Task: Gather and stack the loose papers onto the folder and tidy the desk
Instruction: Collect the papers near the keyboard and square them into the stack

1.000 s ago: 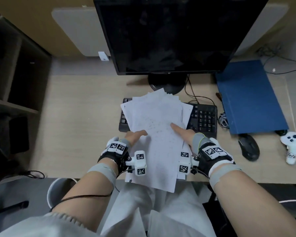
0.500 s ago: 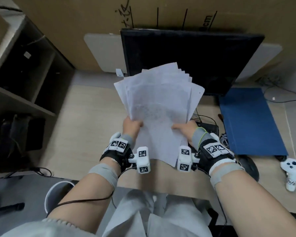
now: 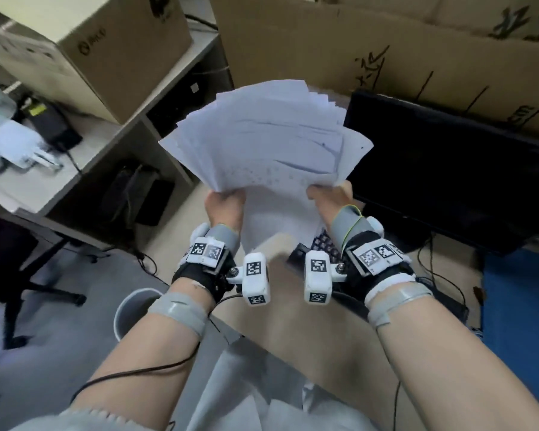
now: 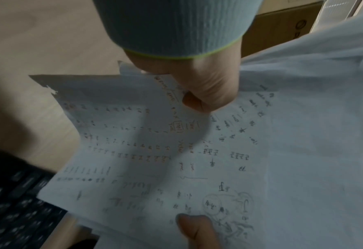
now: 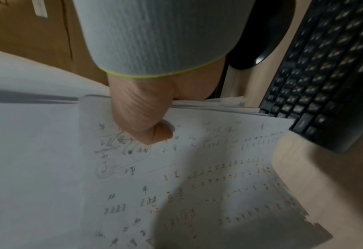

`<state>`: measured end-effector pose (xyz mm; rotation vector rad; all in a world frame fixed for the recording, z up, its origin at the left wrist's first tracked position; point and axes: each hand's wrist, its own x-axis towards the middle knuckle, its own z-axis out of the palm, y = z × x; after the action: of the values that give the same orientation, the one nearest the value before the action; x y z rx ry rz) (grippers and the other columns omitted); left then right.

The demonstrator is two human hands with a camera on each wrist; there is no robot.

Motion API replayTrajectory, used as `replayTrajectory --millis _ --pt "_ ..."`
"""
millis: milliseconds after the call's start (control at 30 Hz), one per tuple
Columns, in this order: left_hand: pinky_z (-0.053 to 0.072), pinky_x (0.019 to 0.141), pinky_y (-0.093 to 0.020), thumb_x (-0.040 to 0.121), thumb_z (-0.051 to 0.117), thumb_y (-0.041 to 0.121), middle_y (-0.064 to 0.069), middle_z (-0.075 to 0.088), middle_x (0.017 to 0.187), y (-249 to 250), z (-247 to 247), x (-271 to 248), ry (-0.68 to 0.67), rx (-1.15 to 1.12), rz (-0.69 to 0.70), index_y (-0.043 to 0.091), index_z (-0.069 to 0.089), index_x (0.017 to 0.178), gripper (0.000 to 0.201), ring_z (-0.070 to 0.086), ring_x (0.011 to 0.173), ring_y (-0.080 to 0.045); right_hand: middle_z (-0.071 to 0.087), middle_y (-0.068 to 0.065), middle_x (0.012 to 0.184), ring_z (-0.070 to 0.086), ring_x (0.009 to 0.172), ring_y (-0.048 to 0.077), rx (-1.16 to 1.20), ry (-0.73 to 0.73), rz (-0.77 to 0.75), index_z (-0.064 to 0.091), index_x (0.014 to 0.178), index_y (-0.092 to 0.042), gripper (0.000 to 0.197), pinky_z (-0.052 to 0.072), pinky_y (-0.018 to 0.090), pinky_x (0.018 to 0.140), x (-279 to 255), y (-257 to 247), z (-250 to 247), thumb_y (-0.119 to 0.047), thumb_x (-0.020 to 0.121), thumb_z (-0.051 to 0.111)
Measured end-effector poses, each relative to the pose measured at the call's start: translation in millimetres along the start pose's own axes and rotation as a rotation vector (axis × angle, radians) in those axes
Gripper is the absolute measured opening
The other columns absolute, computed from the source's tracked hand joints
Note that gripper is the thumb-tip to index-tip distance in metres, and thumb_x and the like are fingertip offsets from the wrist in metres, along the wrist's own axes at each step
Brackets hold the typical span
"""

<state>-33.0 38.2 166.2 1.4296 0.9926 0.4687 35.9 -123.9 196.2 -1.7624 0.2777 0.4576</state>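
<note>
The papers [image 3: 262, 141] are up in the air in front of the person, fanned out unevenly at the top and pinched together at their lower part, above the keyboard [image 3: 321, 247] and clear of the surface [image 3: 293, 337]. The left hand [image 3: 226, 202] grips the stack's left edge and the right hand [image 3: 330, 197] grips its right edge; in each wrist view a thumb [image 5: 155, 133] presses down on the handwritten top sheet, and the fingers behind the stack are hidden. Holding the sheets from both sides like this, with the top ends loose, looks like a way to square the edges before setting them down, since the sheets are plainly out of line with one another. The folder [image 3: 520, 321] shows only as a blue patch at the right edge of the head view, well apart from the papers and lower. A dark monitor [image 3: 448, 169] stands just beside the stack on the right, with cardboard boxes [image 3: 386, 42] behind it. Stacking on the folder is not yet done.
</note>
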Motion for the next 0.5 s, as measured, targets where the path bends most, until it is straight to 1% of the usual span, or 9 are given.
replayTrajectory --millis 33,100,167,233,300,367,400,433,500 --pt "0.048 0.064 -0.032 0.065 0.063 0.004 -0.004 0.066 0.077 1 -8 9 0.008 -0.01 0.006 0.01 0.066 0.075 0.012 0.055 0.078 -0.012 0.036 -0.002 0.062 0.036 0.053 0.014 -0.001 -0.003 -0.002 0.036 0.065 -0.015 0.032 0.031 0.021 0.043 1 -5 9 -0.006 0.082 0.062" --pt "0.054 0.07 -0.037 0.063 0.062 0.007 -0.003 0.069 0.08 -2 -23 32 0.023 -0.018 0.007 0.009 0.069 0.079 0.017 0.061 0.082 -0.013 0.037 -0.004 0.065 0.037 0.055 0.014 0.014 -0.027 -0.004 0.04 0.071 -0.012 0.025 0.03 0.021 0.042 10 -7 34 -0.005 0.083 0.06" --pt "0.055 0.071 -0.033 0.062 0.06 0.01 0.002 0.07 0.077 -7 -37 65 0.039 -0.017 0.003 0.012 0.068 0.079 0.019 0.065 0.085 -0.012 0.039 -0.004 0.065 0.038 0.055 0.015 -0.033 -0.012 0.011 0.048 0.083 -0.007 0.012 0.032 0.016 0.034 27 -6 68 -0.004 0.081 0.06" --pt "0.051 0.069 -0.027 0.062 0.058 0.014 0.003 0.068 0.075 -9 -43 82 0.058 -0.005 0.009 0.012 0.065 0.078 0.018 0.063 0.085 -0.011 0.042 -0.002 0.062 0.037 0.053 0.015 -0.014 -0.006 0.054 0.049 0.083 -0.007 0.013 0.027 0.011 0.028 36 -4 91 -0.001 0.079 0.06" --pt "0.053 0.072 -0.031 0.062 0.058 0.016 -0.004 0.069 0.08 -15 -49 102 0.062 0.011 0.002 0.008 0.065 0.082 0.022 0.066 0.089 -0.014 0.048 0.001 0.066 0.04 0.056 0.015 0.016 0.023 0.095 0.05 0.09 0.0 0.019 0.032 0.01 0.034 45 2 113 0.0 0.076 0.062" --pt "0.056 0.076 -0.036 0.062 0.059 0.013 -0.005 0.07 0.082 -17 -52 119 0.044 0.007 -0.003 0.011 0.066 0.079 0.018 0.068 0.092 -0.016 0.058 0.005 0.078 0.051 0.064 0.017 0.037 0.048 0.106 0.057 0.101 0.002 0.032 0.043 0.018 0.05 51 -1 128 -0.002 0.07 0.066" --pt "0.056 0.076 -0.036 0.063 0.06 0.011 -0.004 0.071 0.081 -16 -52 124 0.043 0.001 -0.007 0.013 0.066 0.076 0.015 0.067 0.093 -0.015 0.059 0.004 0.079 0.052 0.066 0.017 0.043 0.052 0.091 0.059 0.093 -0.005 0.024 0.045 0.023 0.054 54 -3 131 -0.002 0.071 0.066" --pt "0.056 0.075 -0.032 0.064 0.06 0.009 -0.003 0.07 0.08 -12 -51 130 0.039 -0.013 -0.011 0.014 0.066 0.075 0.014 0.066 0.091 -0.014 0.057 0.002 0.075 0.051 0.064 0.016 0.042 0.071 0.086 0.056 0.082 -0.012 0.017 0.044 0.025 0.053 59 -6 136 -0.001 0.073 0.065" --pt "0.054 0.071 -0.026 0.068 0.061 0.003 -0.003 0.069 0.081 1 -47 140 0.039 -0.049 0.003 0.015 0.063 0.074 0.014 0.065 0.085 -0.013 0.051 -0.004 0.066 0.045 0.057 0.013 0.05 0.112 0.049 0.053 0.077 -0.014 0.017 0.04 0.019 0.044 64 -18 143 0.0 0.076 0.063"
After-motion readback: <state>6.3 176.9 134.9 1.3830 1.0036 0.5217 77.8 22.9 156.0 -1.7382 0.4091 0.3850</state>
